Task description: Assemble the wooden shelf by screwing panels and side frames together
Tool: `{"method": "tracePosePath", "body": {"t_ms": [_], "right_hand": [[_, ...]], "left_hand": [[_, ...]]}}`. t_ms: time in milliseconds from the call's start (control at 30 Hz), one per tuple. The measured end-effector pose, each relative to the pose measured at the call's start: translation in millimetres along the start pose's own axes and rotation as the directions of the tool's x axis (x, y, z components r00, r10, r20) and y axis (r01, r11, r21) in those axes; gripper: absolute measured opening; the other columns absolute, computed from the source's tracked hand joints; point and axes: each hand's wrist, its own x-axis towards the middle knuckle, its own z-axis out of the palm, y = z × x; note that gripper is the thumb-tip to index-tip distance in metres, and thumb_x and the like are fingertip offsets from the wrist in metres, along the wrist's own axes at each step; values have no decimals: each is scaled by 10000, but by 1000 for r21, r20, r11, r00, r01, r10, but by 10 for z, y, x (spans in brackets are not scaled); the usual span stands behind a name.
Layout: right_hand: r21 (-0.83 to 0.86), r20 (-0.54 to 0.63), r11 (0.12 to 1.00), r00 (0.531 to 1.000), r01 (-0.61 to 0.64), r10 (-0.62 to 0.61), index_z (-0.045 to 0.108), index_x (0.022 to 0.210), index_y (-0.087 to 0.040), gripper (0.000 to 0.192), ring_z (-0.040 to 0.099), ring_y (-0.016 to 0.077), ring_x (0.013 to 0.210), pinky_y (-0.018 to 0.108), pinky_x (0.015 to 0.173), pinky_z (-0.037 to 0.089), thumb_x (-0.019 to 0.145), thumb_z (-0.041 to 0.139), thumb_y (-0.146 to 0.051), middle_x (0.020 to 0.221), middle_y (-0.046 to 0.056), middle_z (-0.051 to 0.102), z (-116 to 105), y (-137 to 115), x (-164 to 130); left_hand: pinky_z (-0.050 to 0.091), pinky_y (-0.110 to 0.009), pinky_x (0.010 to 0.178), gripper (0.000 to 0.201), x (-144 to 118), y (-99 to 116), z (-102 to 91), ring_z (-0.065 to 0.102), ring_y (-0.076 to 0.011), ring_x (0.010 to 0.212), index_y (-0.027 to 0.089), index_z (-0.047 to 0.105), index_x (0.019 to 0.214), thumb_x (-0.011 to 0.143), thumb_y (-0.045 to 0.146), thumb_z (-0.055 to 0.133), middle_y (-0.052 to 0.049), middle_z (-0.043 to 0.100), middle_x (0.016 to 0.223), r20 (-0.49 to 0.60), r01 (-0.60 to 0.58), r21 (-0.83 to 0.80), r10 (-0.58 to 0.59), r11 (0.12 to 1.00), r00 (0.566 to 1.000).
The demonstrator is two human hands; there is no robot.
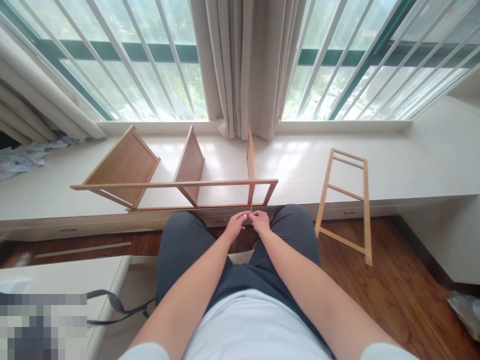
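My left hand (235, 226) and my right hand (259, 221) meet between my knees, fingertips pinched together on a small thin metal piece (250, 210) that stands up between them; it looks like a screw or pin. Just beyond the hands a partly built wooden shelf unit (176, 184) lies on its side on the white window bench (393, 170), with three upright panels and a long front rail. A separate wooden ladder-shaped side frame (347, 192) leans against the bench's edge at the right, its foot on the floor.
Beige curtains (245, 65) hang at the middle of the barred window. Crumpled paper (22, 160) lies at the bench's far left. A white tabletop (75, 280) with a dark strap (116, 305) sits at lower left. Wooden floor (397, 290) at the right holds a plastic bag (467, 307).
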Motion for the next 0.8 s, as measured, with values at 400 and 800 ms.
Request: {"method": "tracePosePath", "body": {"t_ms": [400, 800], "right_hand": [[29, 10, 999, 1000, -15, 15, 730, 787, -175, 194, 636, 140, 631, 218, 595, 482, 795, 605, -324, 711, 25, 706, 18, 38, 23], [19, 14, 999, 999, -41, 41, 717, 752, -174, 167, 630, 137, 622, 211, 580, 468, 766, 588, -279, 717, 26, 711, 6, 19, 10]], "left_hand": [[445, -188, 569, 389, 22, -55, 23, 653, -202, 979, 229, 643, 1191, 844, 404, 621, -99, 676, 1169, 58, 120, -34, -118, 992, 991], [432, -185, 572, 404, 7, -35, 22, 656, -186, 946, 237, 624, 1214, 851, 414, 614, -97, 676, 1168, 81, 149, -17, -148, 989, 986]]}}
